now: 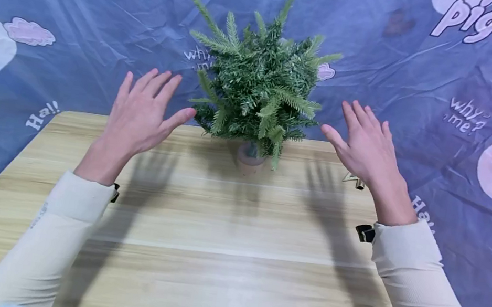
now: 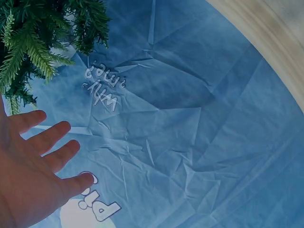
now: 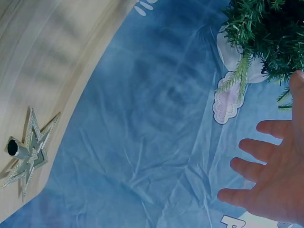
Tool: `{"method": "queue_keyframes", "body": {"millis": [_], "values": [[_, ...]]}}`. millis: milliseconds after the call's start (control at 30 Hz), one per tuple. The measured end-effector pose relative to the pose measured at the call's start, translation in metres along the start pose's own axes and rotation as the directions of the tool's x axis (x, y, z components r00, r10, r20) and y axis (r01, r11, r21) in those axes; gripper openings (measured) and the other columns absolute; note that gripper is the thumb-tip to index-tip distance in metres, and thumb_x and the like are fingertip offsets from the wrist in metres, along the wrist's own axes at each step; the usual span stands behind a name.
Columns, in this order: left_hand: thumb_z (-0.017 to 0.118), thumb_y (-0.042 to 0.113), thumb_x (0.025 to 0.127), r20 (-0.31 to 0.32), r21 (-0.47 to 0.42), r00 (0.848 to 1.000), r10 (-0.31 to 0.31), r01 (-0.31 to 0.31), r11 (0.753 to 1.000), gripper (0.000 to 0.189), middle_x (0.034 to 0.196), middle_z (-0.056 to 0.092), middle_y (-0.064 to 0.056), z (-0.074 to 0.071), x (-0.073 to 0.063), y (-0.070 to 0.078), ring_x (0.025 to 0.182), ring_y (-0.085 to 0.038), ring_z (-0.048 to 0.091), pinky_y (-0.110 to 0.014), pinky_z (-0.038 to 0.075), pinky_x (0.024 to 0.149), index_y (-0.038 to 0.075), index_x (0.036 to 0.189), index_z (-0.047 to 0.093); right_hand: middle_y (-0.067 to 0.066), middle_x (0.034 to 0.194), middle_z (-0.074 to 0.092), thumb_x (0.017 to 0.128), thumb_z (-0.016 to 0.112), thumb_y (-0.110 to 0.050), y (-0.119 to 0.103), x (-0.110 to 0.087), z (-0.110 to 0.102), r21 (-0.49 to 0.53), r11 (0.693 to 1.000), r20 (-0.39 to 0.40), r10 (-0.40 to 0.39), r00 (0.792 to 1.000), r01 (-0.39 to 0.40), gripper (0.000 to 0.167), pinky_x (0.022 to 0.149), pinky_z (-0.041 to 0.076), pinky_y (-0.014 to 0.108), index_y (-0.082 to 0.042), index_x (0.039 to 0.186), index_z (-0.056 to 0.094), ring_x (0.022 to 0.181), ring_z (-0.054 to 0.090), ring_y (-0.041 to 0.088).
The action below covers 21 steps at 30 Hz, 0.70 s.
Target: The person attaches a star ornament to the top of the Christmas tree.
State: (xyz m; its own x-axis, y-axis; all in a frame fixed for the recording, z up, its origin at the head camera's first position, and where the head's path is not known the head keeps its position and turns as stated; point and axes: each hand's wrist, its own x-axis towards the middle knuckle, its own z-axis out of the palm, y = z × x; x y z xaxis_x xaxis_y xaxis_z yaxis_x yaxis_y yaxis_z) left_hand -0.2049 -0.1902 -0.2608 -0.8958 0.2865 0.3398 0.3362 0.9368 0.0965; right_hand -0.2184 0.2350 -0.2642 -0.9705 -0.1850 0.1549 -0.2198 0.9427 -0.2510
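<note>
A small artificial Christmas tree [image 1: 264, 79] stands upright in a pale pot [image 1: 249, 160] near the table's far edge. To its left, my left hand [image 1: 144, 114] is raised with fingers spread and the thumb close by the lower branches. On the other side my right hand [image 1: 364, 144] mirrors it, fingers straight and thumb pointing at the tree. Both hands hold nothing. A glittery star tree topper [image 3: 31, 154] with a short tube lies on the table beyond the right hand, which partly hides it in the head view.
The light wood table [image 1: 235, 290] carries the shadows of both arms. Behind and around it hangs a wrinkled blue cloth [image 1: 383, 62] printed with words, hearts and clouds. Dark straps [image 1: 364, 233] show at the sleeve cuffs.
</note>
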Motion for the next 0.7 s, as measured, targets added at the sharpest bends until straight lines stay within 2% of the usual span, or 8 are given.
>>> {"method": "queue_keyframes", "body": {"millis": [367,533,700], "values": [[0.038,0.067,0.101,-0.042,0.004,0.999,0.024,-0.024,1.0,0.081,0.16,0.035,-0.02,-0.002,0.002,0.0,0.151,-0.038,0.022,-0.06,0.003,0.123,0.01,0.159,0.032,0.016,0.169,0.007,0.102,0.027,-0.069,0.002,0.001,-0.008,-0.008,1.0,-0.015,-0.001,1.0,0.0,0.086,0.119,-0.005,0.066,-0.01,0.163,0.014,0.154,0.001,0.038],[0.04,0.066,0.101,-0.053,0.005,0.998,0.033,-0.033,0.999,0.081,0.158,0.037,-0.021,0.0,0.002,0.001,0.15,-0.039,0.024,-0.06,0.006,0.123,0.009,0.158,0.034,0.016,0.168,0.011,0.104,0.033,-0.064,0.006,0.001,-0.005,0.051,0.999,-0.039,-0.016,0.999,0.018,0.083,0.119,0.001,0.067,-0.007,0.162,0.02,0.153,0.008,0.04],[0.045,0.063,0.101,-0.097,-0.043,0.994,0.047,-0.051,0.998,0.078,0.155,0.042,-0.02,0.002,0.005,0.005,0.149,-0.038,0.028,-0.06,0.012,0.122,0.009,0.156,0.038,0.018,0.167,0.016,0.105,0.037,-0.061,0.011,0.0,0.0,0.082,0.996,-0.072,-0.034,0.997,0.04,0.08,0.118,0.007,0.068,-0.005,0.16,0.025,0.152,0.014,0.043]]}}
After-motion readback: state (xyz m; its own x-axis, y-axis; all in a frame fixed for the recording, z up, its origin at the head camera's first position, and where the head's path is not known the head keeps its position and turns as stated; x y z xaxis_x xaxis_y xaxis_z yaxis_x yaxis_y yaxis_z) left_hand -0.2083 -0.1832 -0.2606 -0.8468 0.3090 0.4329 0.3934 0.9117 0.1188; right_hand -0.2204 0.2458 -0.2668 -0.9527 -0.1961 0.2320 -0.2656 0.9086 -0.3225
